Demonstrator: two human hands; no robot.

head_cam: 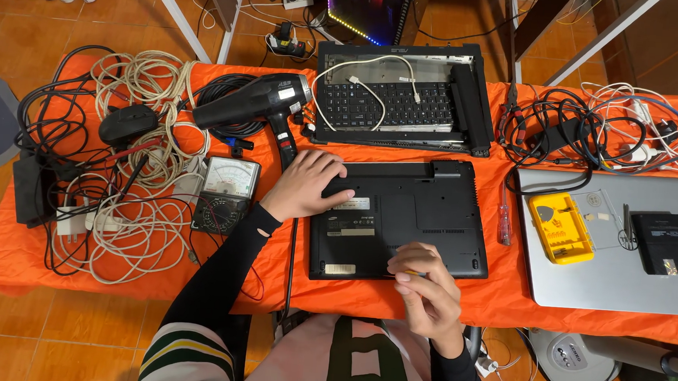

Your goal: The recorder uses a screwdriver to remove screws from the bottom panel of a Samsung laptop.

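1. The left hand (306, 184) lies flat and released, palm down, on the upper left corner of a black laptop (431, 220) that rests upside down, base plate up, at the centre of the frame on the orange table cover (5, 260)
2. The right hand (425, 290) is curled over the laptop's lower edge, just right of centre, fingers pinched around a thin tool (415, 274) of which only a short yellowish piece shows; what kind of tool it is I cannot tell
3. Both forearms wear black sleeves (220, 273), rising from the lower middle of the frame
4. Above the laptop, in the upper middle, sits an opened laptop chassis (470, 104) with its keyboard exposed and a white cable (346, 73) looped across it
5. Left of that chassis lies a black hair dryer (254, 103), nozzle toward the left, handle pointing down toward the left hand
6. An analogue multimeter (225, 195) lies just left of the left wrist, beside a big tangle of white and black cables (130, 201) filling the left part of the table
7. A red-handled screwdriver (504, 224) lies just right of the black laptop, between it and a closed silver laptop (584, 284) at the right
8. On the silver laptop rest a yellow bit tray (560, 227) and a flat black block (665, 243)
9. More dark cables (554, 133) pile at the upper right
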